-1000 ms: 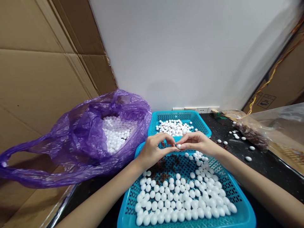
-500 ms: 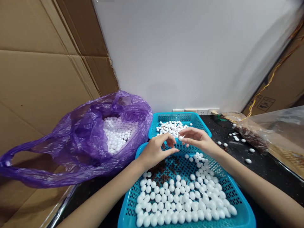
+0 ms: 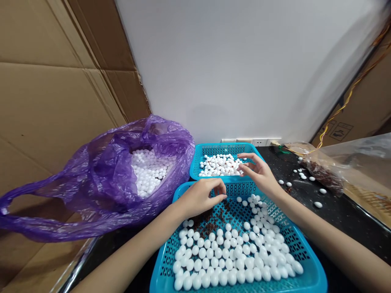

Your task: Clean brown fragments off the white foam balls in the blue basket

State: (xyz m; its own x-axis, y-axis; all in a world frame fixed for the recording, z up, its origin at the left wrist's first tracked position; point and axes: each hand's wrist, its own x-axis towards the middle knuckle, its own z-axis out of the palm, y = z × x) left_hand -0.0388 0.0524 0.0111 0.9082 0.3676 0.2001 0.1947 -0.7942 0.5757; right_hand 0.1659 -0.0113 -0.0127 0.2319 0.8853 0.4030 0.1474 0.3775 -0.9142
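Observation:
My left hand hangs curled above the far edge of the near turquoise plastic mesh basket, close to a patch of brown flakes. Its fingertips show no ball. Many white foam balls fill the front of that basket. My right hand is spread, fingers apart, at the right side of the far turquoise mesh basket. It is just beside that basket's white foam balls, which have a few brown flecks among them. The right hand holds nothing.
A purple plastic bag full of white foam balls lies on the left against cardboard sheets. On the black counter at right are loose white balls and a clear plastic bag with brown material. Wires and wall sockets are behind.
My hands have parted from their fingertip pinch around a white ball at the middle. The right hand moved up over the far basket, the left moved down, and that ball no longer shows.

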